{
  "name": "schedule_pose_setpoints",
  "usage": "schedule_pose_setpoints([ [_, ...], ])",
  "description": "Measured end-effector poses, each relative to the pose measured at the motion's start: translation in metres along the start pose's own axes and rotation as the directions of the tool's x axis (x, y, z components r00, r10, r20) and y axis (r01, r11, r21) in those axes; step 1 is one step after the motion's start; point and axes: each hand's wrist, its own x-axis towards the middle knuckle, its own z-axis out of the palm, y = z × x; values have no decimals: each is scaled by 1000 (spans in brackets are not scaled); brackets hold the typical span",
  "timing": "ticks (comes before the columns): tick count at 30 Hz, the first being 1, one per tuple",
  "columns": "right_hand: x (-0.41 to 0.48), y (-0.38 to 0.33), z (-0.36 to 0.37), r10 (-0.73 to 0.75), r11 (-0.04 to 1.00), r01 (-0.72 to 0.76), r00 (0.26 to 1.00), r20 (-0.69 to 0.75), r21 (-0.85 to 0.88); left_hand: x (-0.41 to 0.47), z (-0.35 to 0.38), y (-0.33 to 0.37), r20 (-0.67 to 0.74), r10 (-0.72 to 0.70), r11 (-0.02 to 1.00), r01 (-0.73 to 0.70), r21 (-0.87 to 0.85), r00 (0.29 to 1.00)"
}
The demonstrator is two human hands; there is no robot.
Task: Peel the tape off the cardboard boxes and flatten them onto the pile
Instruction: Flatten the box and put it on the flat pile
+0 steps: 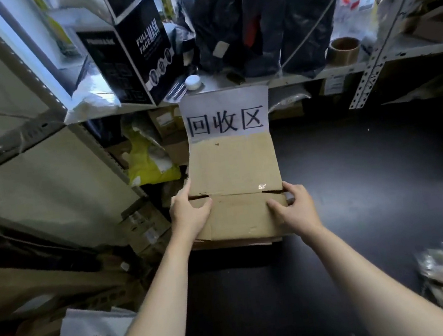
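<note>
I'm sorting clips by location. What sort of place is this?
Probably a stockroom's recycling corner: metal shelving packed with goods like a face mask box, a tape roll, and a sign reading 回收区 (recycling area) above the flattened cardboard gripped by the left hand and right hand.

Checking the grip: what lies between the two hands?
Head view: only the bare lower flap of the cardboard box, held by left hand and right hand.
</note>
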Motion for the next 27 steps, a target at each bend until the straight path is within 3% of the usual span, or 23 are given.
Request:
schedule_pose_setpoints([
  [5,-3,0,16,67,991,-67,998,3,-115,12,8,-21,62,26,945,-45,324,998],
  [9,-10,-3,5,53,981,-59,998,-36,-183,11,21,-2,-1,163,859,-141,492,987],
  [19,-29,16,-88,9,912,-71,988,-153,-404,-37,83,111,203,481,662,-505,553,853],
  [27,-52,72,-211,-1,874,-113,972,-235,-472,-129,180,190,277,548,532,-584,614,790],
])
